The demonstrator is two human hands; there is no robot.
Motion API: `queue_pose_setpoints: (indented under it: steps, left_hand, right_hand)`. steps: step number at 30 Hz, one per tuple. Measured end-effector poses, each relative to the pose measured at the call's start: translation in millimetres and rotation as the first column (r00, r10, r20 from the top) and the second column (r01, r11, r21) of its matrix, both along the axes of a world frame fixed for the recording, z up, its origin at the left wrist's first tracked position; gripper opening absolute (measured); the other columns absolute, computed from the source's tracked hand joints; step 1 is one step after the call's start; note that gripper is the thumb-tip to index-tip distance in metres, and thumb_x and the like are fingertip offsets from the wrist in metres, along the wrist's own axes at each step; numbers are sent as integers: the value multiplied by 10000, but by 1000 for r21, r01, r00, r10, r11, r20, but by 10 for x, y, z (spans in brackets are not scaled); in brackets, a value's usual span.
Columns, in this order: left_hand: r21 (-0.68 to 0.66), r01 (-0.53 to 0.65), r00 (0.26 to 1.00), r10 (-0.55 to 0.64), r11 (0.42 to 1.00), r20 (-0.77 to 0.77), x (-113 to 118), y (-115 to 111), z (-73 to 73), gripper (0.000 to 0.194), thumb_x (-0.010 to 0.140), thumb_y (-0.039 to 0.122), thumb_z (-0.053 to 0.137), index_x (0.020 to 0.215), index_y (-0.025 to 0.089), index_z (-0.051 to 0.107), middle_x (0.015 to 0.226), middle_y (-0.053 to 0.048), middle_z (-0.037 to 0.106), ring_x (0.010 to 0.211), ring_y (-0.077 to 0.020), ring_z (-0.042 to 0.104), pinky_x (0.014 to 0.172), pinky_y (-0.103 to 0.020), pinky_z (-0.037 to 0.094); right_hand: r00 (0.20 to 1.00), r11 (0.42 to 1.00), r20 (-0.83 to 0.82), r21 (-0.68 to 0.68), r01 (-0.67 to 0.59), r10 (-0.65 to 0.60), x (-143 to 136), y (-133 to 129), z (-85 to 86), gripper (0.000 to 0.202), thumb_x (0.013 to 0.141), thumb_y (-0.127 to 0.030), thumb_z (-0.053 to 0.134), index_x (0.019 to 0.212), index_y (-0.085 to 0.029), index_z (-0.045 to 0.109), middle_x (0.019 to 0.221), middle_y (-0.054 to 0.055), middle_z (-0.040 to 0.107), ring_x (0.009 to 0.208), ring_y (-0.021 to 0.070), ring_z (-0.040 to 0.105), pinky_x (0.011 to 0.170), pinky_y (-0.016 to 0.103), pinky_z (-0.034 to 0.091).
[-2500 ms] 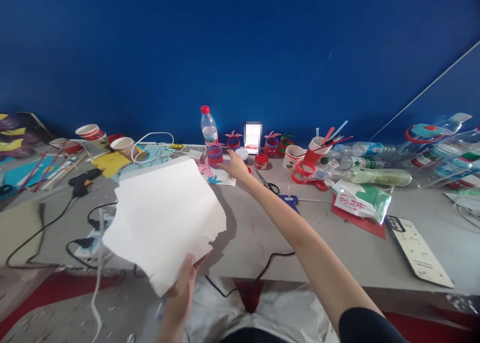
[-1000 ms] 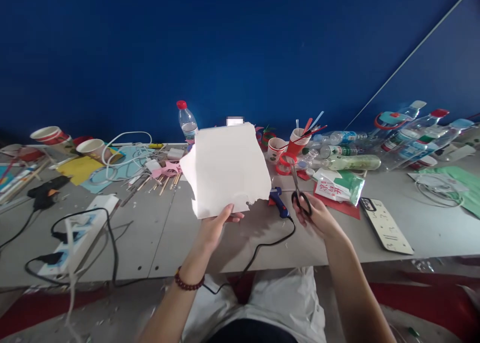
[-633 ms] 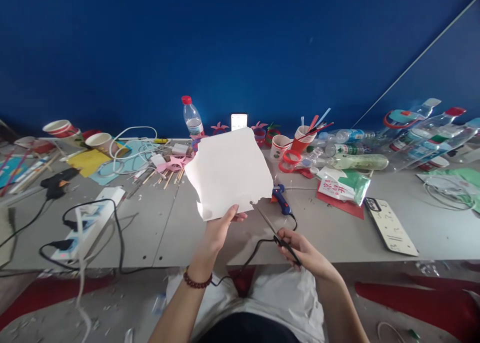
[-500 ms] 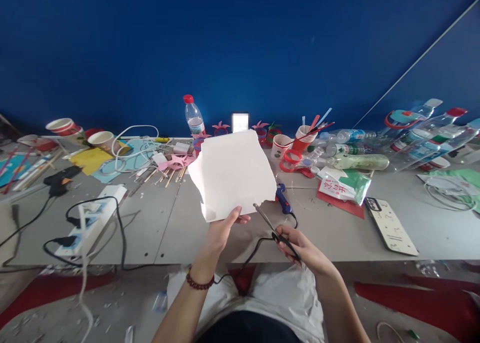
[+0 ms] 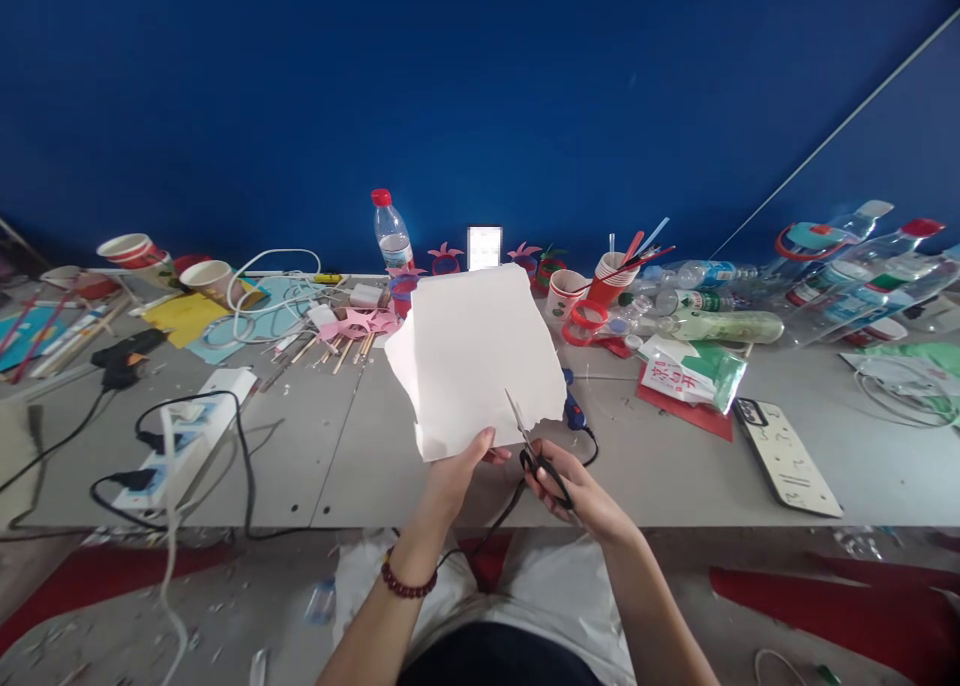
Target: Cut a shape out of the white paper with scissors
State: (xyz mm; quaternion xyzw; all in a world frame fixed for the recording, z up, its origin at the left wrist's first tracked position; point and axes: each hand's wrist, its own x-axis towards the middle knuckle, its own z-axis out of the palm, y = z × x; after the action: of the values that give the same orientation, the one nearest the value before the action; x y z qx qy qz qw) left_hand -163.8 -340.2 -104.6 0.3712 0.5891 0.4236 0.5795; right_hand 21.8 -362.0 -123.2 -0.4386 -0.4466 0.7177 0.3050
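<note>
A white paper sheet (image 5: 480, 356) with a ragged, torn lower edge is hanging upright above the grey surface (image 5: 360, 456) — one top corner is curling back. The left hand (image 5: 454, 471), wearing a bead bracelet, is pinching the sheet's bottom edge, thumb lying across the front. The right hand (image 5: 577, 486) is reaching in just beside it, its grip closed through the black handles of scissors (image 5: 534, 448) — the blades are angling up, tips meeting the sheet's lower right edge.
</note>
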Motion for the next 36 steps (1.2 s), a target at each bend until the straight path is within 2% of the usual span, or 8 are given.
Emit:
queue_pose_setpoints:
  steps: [3, 7, 11, 15, 21, 27, 33, 36]
  left_hand:
    - [2, -3, 1000, 3, 1000, -1, 24, -20, 38, 295, 758, 420, 629, 546, 228, 702, 635, -58, 726, 686, -237, 708, 831, -381, 597]
    - [35, -5, 998, 7, 999, -56, 27, -57, 60, 318, 761, 454, 621, 554, 228, 705, 641, -62, 723, 695, -238, 703, 922, -403, 563]
    - [80, 44, 995, -37, 996, -88, 3, -85, 9, 363, 769, 501, 614, 522, 244, 684, 655, -61, 728, 757, -248, 711, 1021, -415, 507]
    - [94, 23, 993, -12, 995, -114, 0, -100, -58, 372, 768, 530, 608, 527, 255, 675, 685, -53, 733, 802, -255, 714, 1062, -434, 480]
    - [78, 39, 993, -30, 996, -116, 31, -118, -33, 374, 768, 526, 582, 517, 257, 649, 669, -58, 722, 770, -265, 722, 1060, -467, 485]
    - [65, -181, 974, 188, 981, -127, 60, -147, -63, 228, 680, 433, 714, 767, 223, 701, 1007, -87, 755, 1160, -314, 645, 1118, -465, 443]
    - [-56, -159, 987, 159, 986, -1, 74, -158, -161, 294, 699, 401, 731, 896, 186, 700, 1144, -121, 724, 1246, -320, 591, 1112, -450, 456]
    - [-104, -200, 974, 210, 974, 86, 77, -166, -236, 362, 649, 380, 784, 942, 182, 709, 1190, -113, 709, 1248, -318, 590, 1132, -446, 432]
  right_hand:
    - [1000, 1000, -14, -6, 14, -14, -39, -11, 13, 527, 782, -680, 638, 937, -204, 472, 698, -52, 433, 512, 46, 310, 414, 150, 196]
    - [998, 1000, -57, 19, 7, -6, -86, -33, -35, 569, 766, -725, 619, 916, -191, 494, 691, -36, 452, 509, 50, 317, 412, 164, 182]
    - [994, 998, -94, 30, 50, -47, -157, -56, -102, 611, 726, -770, 620, 908, -196, 514, 693, -21, 468, 511, 59, 333, 425, 174, 196]
    - [988, 996, -135, 38, 75, -69, -235, -76, -126, 635, 713, -793, 608, 938, -205, 528, 693, -11, 479, 509, 67, 335, 419, 179, 208]
    - [977, 992, -182, 32, 118, -110, -306, -102, -141, 580, 736, -762, 620, 909, -218, 517, 695, -13, 472, 513, 64, 310, 432, 184, 202]
    - [965, 991, -246, 63, 114, -95, -378, -129, -104, 516, 825, -712, 566, 946, -211, 527, 704, -14, 465, 522, 62, 313, 440, 194, 204]
    - [942, 976, -259, -19, 216, -214, -467, -167, -120, 569, 746, -734, 642, 940, -210, 532, 747, 2, 478, 571, 72, 378, 461, 187, 255]
    - [930, 960, -237, -74, 270, -280, -511, -187, -106, 607, 697, -740, 683, 966, -214, 547, 788, 18, 510, 609, 84, 425, 474, 187, 294]
